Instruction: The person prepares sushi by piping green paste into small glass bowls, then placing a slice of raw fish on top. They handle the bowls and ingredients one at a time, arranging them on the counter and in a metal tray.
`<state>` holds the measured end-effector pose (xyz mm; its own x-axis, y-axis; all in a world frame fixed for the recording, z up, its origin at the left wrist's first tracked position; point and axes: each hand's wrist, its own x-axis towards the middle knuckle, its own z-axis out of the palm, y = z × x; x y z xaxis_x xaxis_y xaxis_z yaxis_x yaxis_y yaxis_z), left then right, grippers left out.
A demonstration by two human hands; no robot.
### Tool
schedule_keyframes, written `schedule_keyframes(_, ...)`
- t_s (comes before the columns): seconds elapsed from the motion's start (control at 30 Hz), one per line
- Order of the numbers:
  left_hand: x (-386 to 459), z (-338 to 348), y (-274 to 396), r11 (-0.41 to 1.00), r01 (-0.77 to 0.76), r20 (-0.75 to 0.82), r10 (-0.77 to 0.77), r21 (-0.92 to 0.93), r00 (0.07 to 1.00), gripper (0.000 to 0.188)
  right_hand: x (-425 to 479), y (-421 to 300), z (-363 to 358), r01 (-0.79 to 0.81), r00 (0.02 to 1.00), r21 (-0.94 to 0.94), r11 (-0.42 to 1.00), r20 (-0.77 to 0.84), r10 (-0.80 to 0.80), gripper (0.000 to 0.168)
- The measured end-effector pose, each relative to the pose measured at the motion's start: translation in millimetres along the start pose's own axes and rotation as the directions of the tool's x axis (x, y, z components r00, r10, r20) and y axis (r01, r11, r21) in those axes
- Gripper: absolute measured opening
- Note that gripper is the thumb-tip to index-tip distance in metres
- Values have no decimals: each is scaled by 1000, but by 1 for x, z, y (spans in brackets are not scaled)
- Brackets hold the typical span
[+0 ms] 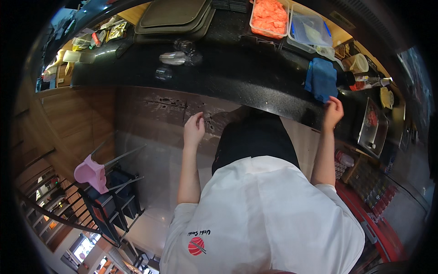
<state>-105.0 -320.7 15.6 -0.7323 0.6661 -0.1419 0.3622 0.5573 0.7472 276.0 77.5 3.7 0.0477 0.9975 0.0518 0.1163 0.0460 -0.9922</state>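
My left hand (194,129) hangs over the floor in front of the dark speckled counter (219,85), its fingers loosely curled with nothing seen in them. At the counter's front edge on the right, my right hand (333,113) is at the lower end of a folded blue cloth (321,78); whether the fingertips hold it or only touch it is unclear. Beyond the cloth are a plastic tub of orange-pink food (270,17) and a clear plastic box with a blue-edged lid (309,29). Clear glass or plastic vessels (174,58) lie on the counter left of the middle.
Dark trays (171,15) are stacked at the back. Right of the cloth are a round plastic container (357,64), a bottle (366,83) and a metal tray (373,126). A pink seat (91,174) on metal legs and dark chairs (109,205) stand at lower left.
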Motion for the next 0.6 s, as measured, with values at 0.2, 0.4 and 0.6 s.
schedule_keyframes(0.2,21,-18,2,999,-16,-7,16,42,1000,28,-67,-20,170,-20,794,-155,988,598,110,22)
schedule_keyframes(0.4,81,-49,-25,965,-125,-96,151,231,984,41,-135,-50,296,193,517,-225,955,851,96,28)
schedule_keyframes(0.6,191,-84,-29,864,-239,-148,333,443,931,66,-158,-64,419,455,529,-167,875,841,-114,49)
